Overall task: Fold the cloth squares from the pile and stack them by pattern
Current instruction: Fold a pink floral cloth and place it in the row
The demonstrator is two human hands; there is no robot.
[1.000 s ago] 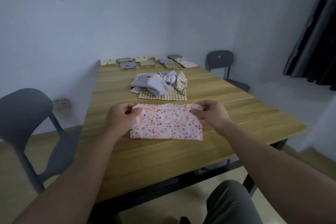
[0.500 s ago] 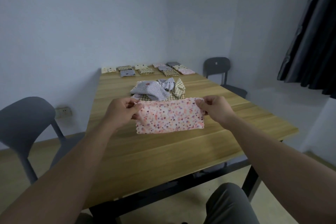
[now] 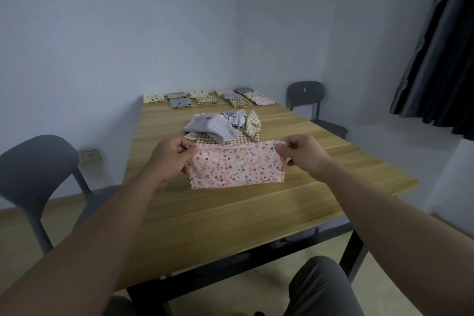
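The pink dotted cloth [image 3: 237, 168] is held just above the table [image 3: 230, 215], between the person and the pile [image 3: 220, 126], and is stretched into a wide strip. It appears to be doubled over once, though the layers cannot be told apart. Its upper left corner is pinched by the left hand [image 3: 170, 159] between thumb and curled fingers, and its upper right corner is pinched likewise by the right hand [image 3: 301, 155]. The lower edge hangs free, and trouble is most likely to begin there. If the two layers are gripped unevenly, one may slip against the other, so that the scalloped edges no longer match and the next fold is made crooked. Should either pinch be loosened before the cloth is laid down, a corner could be dropped and the fold opened. A limp fabric of this kind (thin, judging by its drape) is also easily skewed if it is set down with the hands at unequal heights. The folded stacks [image 3: 207, 99] are ranged along the far end of the table, well apart from the hands, with the pile between. The loose cloths might be dragged by a forearm during that reach, and the pink stack [image 3: 261, 100] might be confused with another pinkish one near it.
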